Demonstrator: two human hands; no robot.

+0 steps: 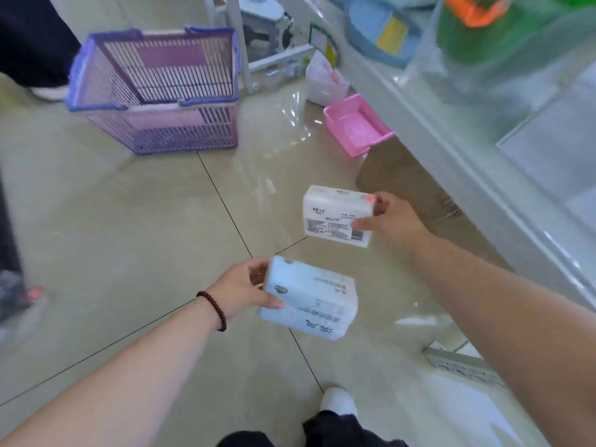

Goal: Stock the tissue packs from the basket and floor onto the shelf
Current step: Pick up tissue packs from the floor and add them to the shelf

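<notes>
White plastic-wrapped tissue pack [337,215], printed label side up: held in the air above the floor tiles [135,240], gripped at its right end by the right hand [392,221], thumb on top, fingers behind.

Pale blue tissue pack [309,298], dark lettering on its face: also off the floor, gripped at its left end by the left hand [242,290], thumb across the near face. A dark bead bracelet [213,309] sits on that wrist. The two packs are near each other, not touching.

Purple basket [158,91]: standing on the floor well beyond the hands; appears empty through the bars.

Shelf [477,175]: pale edge running along the right, beside the right arm; the tier above holds green and blue plastic wares, blurred.

Other items: pink plastic tray [356,124] tilted against the shelf base; white bag [322,82] behind it.

Step in hand, as judged: both packs collected, carry to shelf pending. Next move calls for a turn to the right and a lift of each pack over the shelf lip, set down flat, one hand at a time.
</notes>
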